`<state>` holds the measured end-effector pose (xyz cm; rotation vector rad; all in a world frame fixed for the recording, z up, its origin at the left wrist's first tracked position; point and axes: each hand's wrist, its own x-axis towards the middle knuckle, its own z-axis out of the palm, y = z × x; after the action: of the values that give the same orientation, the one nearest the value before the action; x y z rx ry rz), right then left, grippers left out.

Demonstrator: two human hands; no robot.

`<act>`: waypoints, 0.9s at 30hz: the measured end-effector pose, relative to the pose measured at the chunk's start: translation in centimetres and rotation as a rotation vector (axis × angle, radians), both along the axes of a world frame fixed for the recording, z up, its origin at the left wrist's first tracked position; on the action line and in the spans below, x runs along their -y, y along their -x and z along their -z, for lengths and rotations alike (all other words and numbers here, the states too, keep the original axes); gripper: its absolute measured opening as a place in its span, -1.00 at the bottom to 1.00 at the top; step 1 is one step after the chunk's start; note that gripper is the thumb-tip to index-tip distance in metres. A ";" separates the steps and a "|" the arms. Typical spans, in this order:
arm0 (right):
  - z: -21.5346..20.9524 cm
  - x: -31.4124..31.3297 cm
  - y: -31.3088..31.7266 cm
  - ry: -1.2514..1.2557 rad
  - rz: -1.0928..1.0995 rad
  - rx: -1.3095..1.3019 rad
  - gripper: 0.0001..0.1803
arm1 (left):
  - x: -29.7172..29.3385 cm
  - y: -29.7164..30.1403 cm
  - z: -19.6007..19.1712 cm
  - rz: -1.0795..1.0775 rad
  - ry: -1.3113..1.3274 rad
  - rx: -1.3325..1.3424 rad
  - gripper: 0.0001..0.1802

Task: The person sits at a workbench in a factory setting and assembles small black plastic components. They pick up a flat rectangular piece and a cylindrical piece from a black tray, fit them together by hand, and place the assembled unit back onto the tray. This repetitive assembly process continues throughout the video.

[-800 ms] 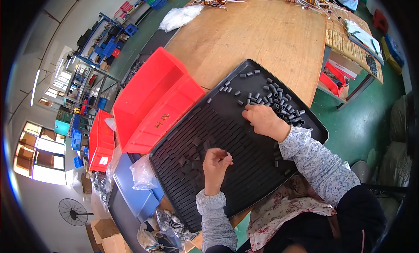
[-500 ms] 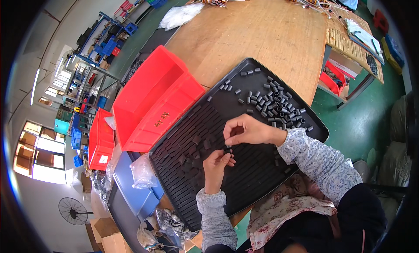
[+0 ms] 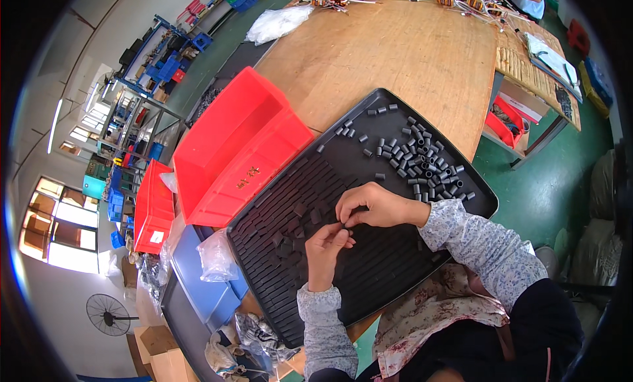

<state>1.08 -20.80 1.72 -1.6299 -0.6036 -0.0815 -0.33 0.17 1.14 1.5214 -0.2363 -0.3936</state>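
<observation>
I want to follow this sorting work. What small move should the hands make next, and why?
Probably lower the small dark piece pinched between the left hand and right hand into a free groove of the black ribbed tray. Both hands meet just above the grooves, where a few pieces already lie, while the loose pile waits further off.

2 red bins sit left of the wooden table; a fan stands below.

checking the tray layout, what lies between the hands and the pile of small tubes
In the head view, only bare ribbed tray separates the right hand from the tube pile.
</observation>
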 end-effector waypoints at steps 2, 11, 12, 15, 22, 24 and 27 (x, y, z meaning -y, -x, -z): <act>0.5 -0.2 -0.3 -0.132 0.105 -0.049 -0.88 | -0.1 -0.4 -1.1 -0.080 -0.003 0.029 -0.70; 3.9 0.7 -4.8 0.431 0.796 0.006 -0.89 | -2.9 -3.7 0.8 -0.237 -0.791 0.799 -0.68; 4.3 0.8 -4.9 0.542 0.783 0.093 -0.87 | -2.9 -3.7 0.9 -0.219 -0.786 0.792 -0.68; 4.8 1.4 -5.1 0.585 0.692 0.166 -0.81 | -2.5 -3.7 0.6 -0.235 -0.761 0.762 -0.69; 1.1 3.8 -1.0 0.771 0.533 -0.099 -0.81 | -2.2 -2.9 0.9 -0.274 -0.899 0.768 -0.61; 0.9 4.5 -0.9 0.745 0.418 -0.097 -0.82 | -1.9 -2.8 0.4 -0.278 -0.877 0.697 -0.60; 1.5 4.7 -1.0 0.718 0.311 -0.079 -0.84 | -1.5 -2.5 -0.6 -0.260 -0.775 0.602 -0.60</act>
<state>2.03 -25.51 0.20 -2.4051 -0.3212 -0.0269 2.13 1.72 1.72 2.3859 -0.3738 0.2340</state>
